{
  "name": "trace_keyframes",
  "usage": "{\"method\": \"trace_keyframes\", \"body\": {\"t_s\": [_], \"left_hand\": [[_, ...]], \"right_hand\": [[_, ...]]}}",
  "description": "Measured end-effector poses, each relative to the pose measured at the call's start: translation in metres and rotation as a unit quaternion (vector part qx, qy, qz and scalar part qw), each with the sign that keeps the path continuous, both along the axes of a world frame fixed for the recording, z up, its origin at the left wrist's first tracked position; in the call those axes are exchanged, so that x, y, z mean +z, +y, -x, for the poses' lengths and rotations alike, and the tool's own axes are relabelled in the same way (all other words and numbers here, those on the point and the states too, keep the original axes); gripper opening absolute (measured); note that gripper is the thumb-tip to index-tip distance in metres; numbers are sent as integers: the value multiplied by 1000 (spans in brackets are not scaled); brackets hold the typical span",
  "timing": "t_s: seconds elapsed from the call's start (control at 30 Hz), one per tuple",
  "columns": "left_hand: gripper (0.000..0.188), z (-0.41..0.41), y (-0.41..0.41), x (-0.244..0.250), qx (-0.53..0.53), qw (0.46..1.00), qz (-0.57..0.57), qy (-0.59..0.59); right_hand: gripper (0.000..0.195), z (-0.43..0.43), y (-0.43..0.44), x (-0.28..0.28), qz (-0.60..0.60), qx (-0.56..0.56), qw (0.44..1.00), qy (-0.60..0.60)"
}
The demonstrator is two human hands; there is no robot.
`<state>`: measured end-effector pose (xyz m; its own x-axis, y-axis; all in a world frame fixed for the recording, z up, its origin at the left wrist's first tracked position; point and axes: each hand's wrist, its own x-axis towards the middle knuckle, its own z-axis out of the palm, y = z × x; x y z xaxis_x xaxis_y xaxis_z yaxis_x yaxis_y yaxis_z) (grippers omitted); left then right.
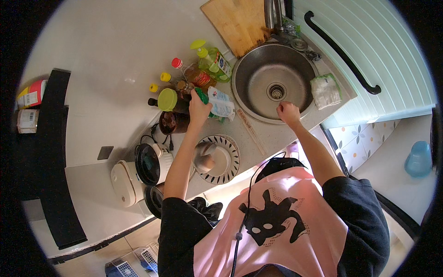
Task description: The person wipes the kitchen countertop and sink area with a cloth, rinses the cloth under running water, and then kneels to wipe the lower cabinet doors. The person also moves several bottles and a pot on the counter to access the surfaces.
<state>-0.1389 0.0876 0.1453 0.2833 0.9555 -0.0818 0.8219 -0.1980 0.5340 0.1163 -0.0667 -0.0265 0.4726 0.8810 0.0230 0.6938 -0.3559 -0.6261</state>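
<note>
My left hand [200, 110] is at the back of the counter, its fingers around a green item [201, 95] whose kind I cannot make out. Right beside it lies a white printed packet [221, 103], with more green showing under its lower edge. Bottles crowd the other side: a jar with a lime-green lid [167, 99] and a red-capped bottle of brown liquid [200, 77]. Over the near rim of the round steel sink [249, 65], my right hand [289, 113] is curled into a fist; nothing shows in it. The basin's drain [277, 92] is uncovered.
A patterned plate [236, 162] bears a glass lid or bowl [205, 156]. Chopsticks [252, 132] lie along the counter. Behind stand a green pump bottle [216, 65] and a wooden cutting board [238, 24]. A folded cloth [326, 90] is right of the sink; a rice cooker [126, 183] is left.
</note>
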Motion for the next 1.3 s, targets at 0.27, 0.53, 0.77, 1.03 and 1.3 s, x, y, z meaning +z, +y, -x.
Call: {"method": "trace_keyframes", "body": {"t_s": [0.27,0.53,0.77,1.03,1.3], "left_hand": [[68,-15,39,-1,-38,988,-120,89],[65,-30,42,3,-54,987,-140,62],[68,-19,49,7,-41,991,-105,67],[66,0,17,26,10,991,-115,73],[50,7,-12,27,-44,892,-440,97]], "right_hand": [[18,0,1,0,-8,10,1000,8],[18,-1,-1,0,-21,15,1000,-7],[19,-1,1,-2,-15,13,1000,-1],[20,-1,3,-1,4,15,1000,-14],[20,-1,2,-6,-4,19,1000,-13]]}}
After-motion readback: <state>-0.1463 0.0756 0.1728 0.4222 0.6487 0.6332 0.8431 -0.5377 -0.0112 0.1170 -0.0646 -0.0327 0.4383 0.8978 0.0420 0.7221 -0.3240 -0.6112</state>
